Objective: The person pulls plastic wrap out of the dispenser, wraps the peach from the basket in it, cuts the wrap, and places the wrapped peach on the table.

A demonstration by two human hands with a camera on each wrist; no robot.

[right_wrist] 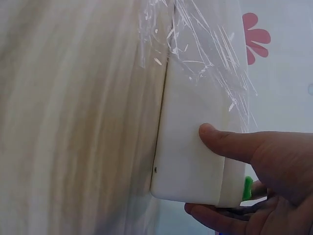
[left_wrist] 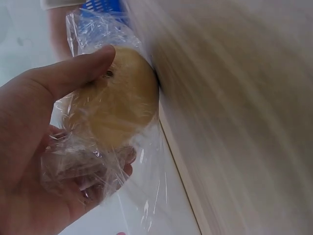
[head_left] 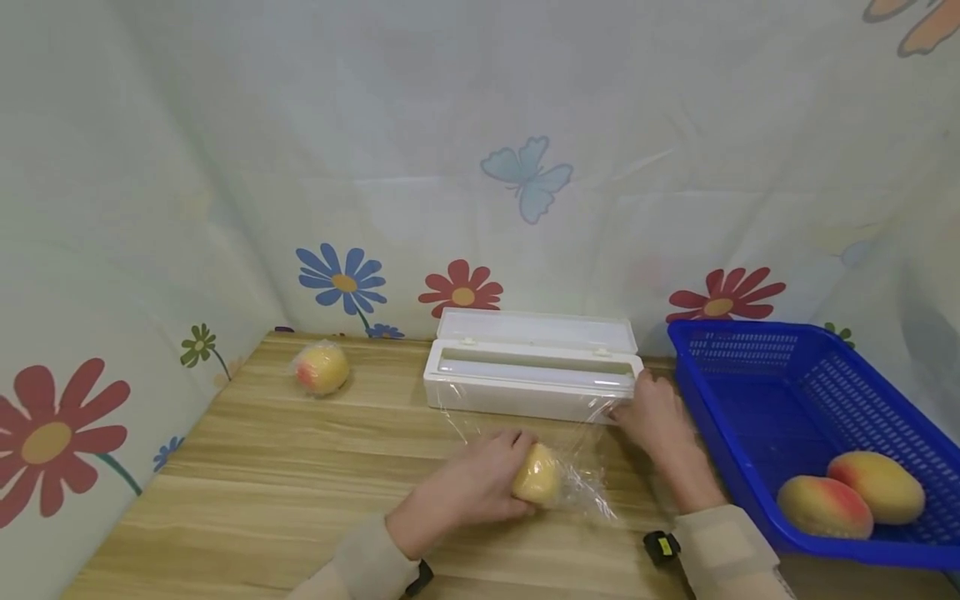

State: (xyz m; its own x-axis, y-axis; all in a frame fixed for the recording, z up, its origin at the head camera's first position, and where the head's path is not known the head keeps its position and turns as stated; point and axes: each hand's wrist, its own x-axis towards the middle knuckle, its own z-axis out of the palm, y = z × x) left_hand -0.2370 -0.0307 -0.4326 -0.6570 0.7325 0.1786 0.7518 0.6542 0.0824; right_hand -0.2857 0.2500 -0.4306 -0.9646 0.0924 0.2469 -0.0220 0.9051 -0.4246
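Observation:
My left hand (head_left: 487,479) grips a yellow mango (head_left: 538,475) low over the table, fingers and thumb around it. In the left wrist view, crumpled clear cling film (left_wrist: 93,171) covers the mango (left_wrist: 122,107) and bunches under the fingers. The film stretches back to a white cling film dispenser (head_left: 525,398), whose lid (head_left: 536,329) stands raised behind the roll (head_left: 536,372). At the dispenser's right end is my right hand (head_left: 660,417). The right wrist view shows its thumb on the front face of the dispenser (right_wrist: 188,147) and its fingers around the end.
A film-wrapped mango (head_left: 322,369) sits at the table's back left. On the right stands a blue plastic basket (head_left: 750,467) with two unwrapped mangoes (head_left: 825,507) at its near end. A flowered curtain (head_left: 397,125) hangs behind the wooden table (head_left: 247,500).

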